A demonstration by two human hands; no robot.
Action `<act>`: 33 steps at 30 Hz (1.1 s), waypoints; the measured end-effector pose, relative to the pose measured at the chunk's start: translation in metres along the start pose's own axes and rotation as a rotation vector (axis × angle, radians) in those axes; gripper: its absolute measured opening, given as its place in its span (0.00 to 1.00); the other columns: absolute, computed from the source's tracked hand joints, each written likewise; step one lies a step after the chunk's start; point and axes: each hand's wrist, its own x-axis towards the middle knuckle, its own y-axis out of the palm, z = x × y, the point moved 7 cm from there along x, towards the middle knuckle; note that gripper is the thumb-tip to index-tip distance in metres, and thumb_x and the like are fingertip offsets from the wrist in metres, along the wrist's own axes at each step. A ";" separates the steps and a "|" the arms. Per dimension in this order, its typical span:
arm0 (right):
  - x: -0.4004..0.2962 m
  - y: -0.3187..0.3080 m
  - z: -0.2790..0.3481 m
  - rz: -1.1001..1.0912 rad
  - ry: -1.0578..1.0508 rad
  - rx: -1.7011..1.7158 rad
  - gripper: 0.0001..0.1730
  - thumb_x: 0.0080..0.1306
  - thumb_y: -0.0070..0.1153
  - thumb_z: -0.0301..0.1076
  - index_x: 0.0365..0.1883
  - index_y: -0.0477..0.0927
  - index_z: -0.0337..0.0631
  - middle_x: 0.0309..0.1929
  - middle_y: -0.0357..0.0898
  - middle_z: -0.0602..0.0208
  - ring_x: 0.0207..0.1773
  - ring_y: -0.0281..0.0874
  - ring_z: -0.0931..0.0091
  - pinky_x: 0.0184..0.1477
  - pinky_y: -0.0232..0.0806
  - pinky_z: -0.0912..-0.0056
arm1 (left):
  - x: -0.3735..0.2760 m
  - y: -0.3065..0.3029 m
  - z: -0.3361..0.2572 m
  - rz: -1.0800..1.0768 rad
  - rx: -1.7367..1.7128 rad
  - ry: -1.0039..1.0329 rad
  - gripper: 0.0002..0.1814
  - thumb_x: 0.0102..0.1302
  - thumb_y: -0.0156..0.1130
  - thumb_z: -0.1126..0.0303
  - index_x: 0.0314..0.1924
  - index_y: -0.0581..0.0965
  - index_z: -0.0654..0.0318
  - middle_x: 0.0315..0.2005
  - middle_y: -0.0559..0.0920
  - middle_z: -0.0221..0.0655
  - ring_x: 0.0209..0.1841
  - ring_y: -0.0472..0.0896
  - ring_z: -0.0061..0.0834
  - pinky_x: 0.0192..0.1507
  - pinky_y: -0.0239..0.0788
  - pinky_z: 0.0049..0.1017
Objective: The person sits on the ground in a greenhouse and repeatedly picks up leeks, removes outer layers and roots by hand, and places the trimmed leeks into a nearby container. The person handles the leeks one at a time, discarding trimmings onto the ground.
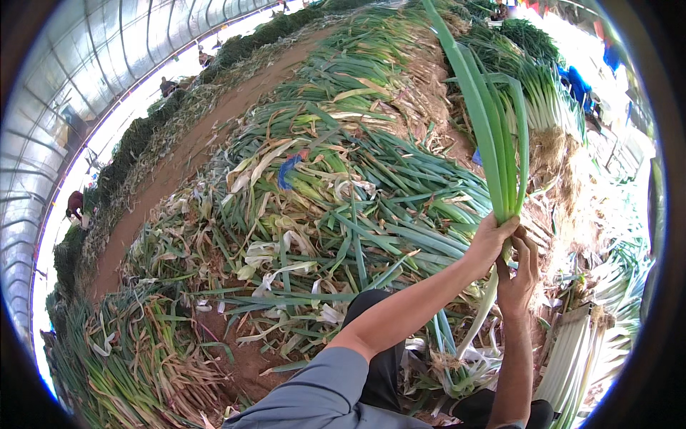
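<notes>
Before me a long green onion [498,161] stands upright, its green leaves fanning upward and one of them bent over. My left hand [494,236] grips it at the base of the leaves. Just below and to the right, my right hand [519,273] has its fingers against the same stalk; its grip is partly hidden. The white shank runs down between my forearms to a rooted end near the ground. Beneath my hands lie loose leaves and peeled pale skins [262,254].
Piled green onions [375,161] spread ahead, more [134,348] at lower left. Cleaned white stalks [568,354] lie at lower right, beside a bundled heap [541,102] farther up. A bare soil path [177,155] runs along the left. People [75,205] are far off under the arched greenhouse cover.
</notes>
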 end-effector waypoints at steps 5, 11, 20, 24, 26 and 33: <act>-0.007 -0.005 -0.028 0.049 0.115 0.121 0.28 0.60 0.67 0.14 0.59 0.80 0.35 0.63 0.82 0.52 0.61 0.83 0.55 0.58 0.78 0.57 | -0.008 0.011 0.002 0.071 -0.255 -0.126 0.13 0.81 0.62 0.60 0.52 0.79 0.63 0.43 0.86 0.34 0.44 0.85 0.26 0.47 0.79 0.30; -0.003 -0.011 -0.040 0.048 0.197 0.353 0.16 0.60 0.66 0.15 0.45 0.80 0.35 0.47 0.82 0.64 0.42 0.80 0.76 0.48 0.75 0.70 | -0.009 0.013 0.012 0.115 -0.388 -0.245 0.22 0.81 0.62 0.52 0.57 0.74 0.63 0.44 0.83 0.37 0.44 0.85 0.31 0.46 0.85 0.41; -0.012 -0.005 -0.079 0.103 0.461 0.732 0.11 0.64 0.63 0.15 0.44 0.81 0.34 0.50 0.84 0.66 0.46 0.82 0.78 0.50 0.76 0.73 | -0.006 0.021 0.025 0.166 -0.350 -0.268 0.30 0.80 0.59 0.42 0.59 0.74 0.65 0.49 0.83 0.39 0.50 0.85 0.35 0.57 0.79 0.39; -0.010 -0.009 -0.067 0.125 0.551 0.706 0.13 0.65 0.64 0.19 0.48 0.82 0.35 0.45 0.83 0.70 0.43 0.79 0.81 0.48 0.73 0.76 | -0.008 0.027 0.019 0.202 -0.388 -0.318 0.36 0.80 0.54 0.36 0.62 0.72 0.65 0.52 0.84 0.48 0.52 0.86 0.40 0.56 0.80 0.42; -0.010 -0.010 -0.061 0.107 0.541 0.724 0.13 0.65 0.64 0.19 0.49 0.82 0.34 0.43 0.83 0.70 0.43 0.79 0.81 0.49 0.73 0.75 | -0.009 0.030 0.014 0.208 -0.425 -0.285 0.36 0.80 0.52 0.34 0.63 0.72 0.62 0.51 0.84 0.49 0.50 0.86 0.41 0.53 0.80 0.43; -0.008 -0.002 -0.046 0.147 0.458 0.585 0.16 0.61 0.66 0.19 0.47 0.80 0.36 0.45 0.82 0.67 0.43 0.80 0.78 0.50 0.73 0.72 | -0.004 0.014 0.014 0.104 -0.441 -0.239 0.33 0.79 0.50 0.31 0.54 0.74 0.56 0.43 0.83 0.45 0.39 0.84 0.37 0.42 0.79 0.40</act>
